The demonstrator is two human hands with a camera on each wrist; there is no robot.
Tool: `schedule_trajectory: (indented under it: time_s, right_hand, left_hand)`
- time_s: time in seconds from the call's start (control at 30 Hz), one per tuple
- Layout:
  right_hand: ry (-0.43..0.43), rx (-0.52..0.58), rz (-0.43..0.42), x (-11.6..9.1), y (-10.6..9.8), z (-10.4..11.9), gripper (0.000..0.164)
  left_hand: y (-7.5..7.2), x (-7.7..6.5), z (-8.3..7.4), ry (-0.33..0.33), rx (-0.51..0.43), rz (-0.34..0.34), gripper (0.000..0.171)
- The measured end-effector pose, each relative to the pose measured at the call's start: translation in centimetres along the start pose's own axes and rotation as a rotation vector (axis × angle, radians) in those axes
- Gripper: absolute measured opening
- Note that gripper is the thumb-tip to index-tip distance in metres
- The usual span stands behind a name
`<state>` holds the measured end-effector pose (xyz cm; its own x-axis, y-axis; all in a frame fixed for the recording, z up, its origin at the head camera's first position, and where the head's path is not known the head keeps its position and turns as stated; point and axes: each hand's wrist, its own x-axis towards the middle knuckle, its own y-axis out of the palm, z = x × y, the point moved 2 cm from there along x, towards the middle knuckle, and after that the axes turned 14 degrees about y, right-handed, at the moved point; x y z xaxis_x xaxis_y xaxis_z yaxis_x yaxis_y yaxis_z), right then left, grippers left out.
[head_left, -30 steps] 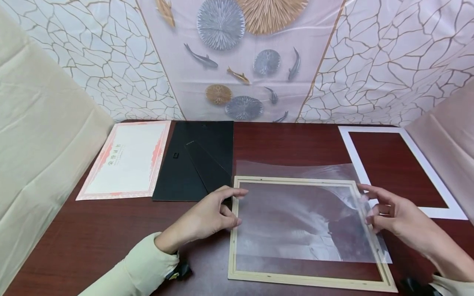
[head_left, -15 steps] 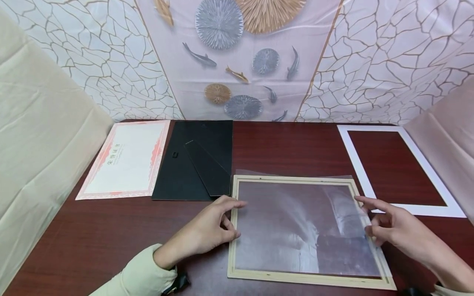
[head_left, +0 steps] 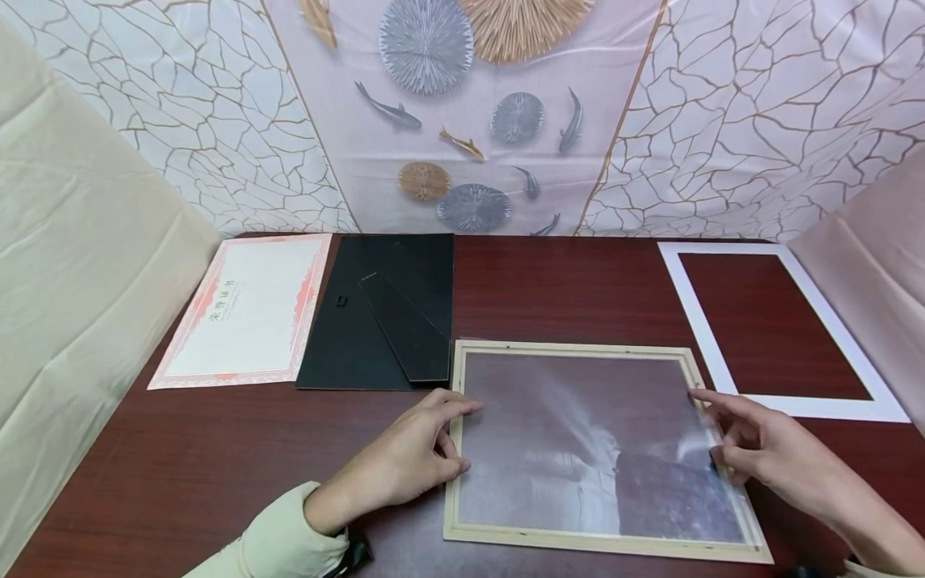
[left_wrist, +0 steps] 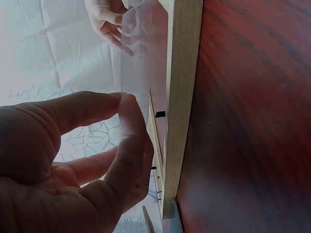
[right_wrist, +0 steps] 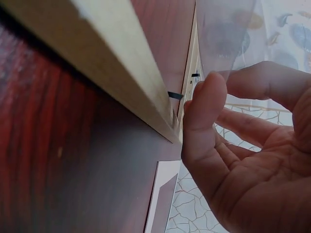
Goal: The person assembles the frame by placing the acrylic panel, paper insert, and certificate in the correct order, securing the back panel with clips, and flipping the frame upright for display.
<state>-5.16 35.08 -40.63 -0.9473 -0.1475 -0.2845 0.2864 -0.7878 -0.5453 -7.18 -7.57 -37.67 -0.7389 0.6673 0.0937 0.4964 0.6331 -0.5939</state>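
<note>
A clear plastic sheet (head_left: 538,449) spans the opening of a pale wooden picture frame (head_left: 607,547), which lies on the dark red table. My left hand (head_left: 393,457) pinches the sheet's left edge between thumb and fingers, just above the frame's left bar. At the opposite side, my right hand (head_left: 776,449) pinches the right edge the same way. From the left wrist, the sheet (left_wrist: 133,73) shows raised above the frame's bar (left_wrist: 182,73). Small dark tabs (right_wrist: 175,95) stick out from the frame's inner side in the right wrist view.
At the left lies a certificate (head_left: 267,313) with a pink border. Beside it is a black backing board (head_left: 340,353) with a stand leg, its corner close to the frame. A white mat border (head_left: 817,408) lies at the back right, near the right hand.
Both hands have drawn the plastic sheet toward the body and lower. Its far edge, which stuck out past the frame's far bar, now lines up with it. The frame has stayed in place.
</note>
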Motion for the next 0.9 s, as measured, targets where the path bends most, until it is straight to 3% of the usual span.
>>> schedule_trajectory:
  time_s: [0.43, 0.7, 0.9]
  right_hand:
    - [0.039, -0.071, -0.059, -0.1, 0.2, -0.3, 0.066]
    - [0.078, -0.244, -0.122, -0.3, 0.4, 0.7, 0.065]
    - [0.091, -0.283, -0.15, -0.3, 0.5, 1.0, 0.063]
  left_hand:
    - [0.4, 0.5, 0.3, -0.012, 0.078, 0.043, 0.065]
    - [0.4, 0.4, 0.3, -0.009, 0.107, 0.056, 0.064]
    - [0.6, 0.3, 0.3, 0.018, 0.177, 0.057, 0.066]
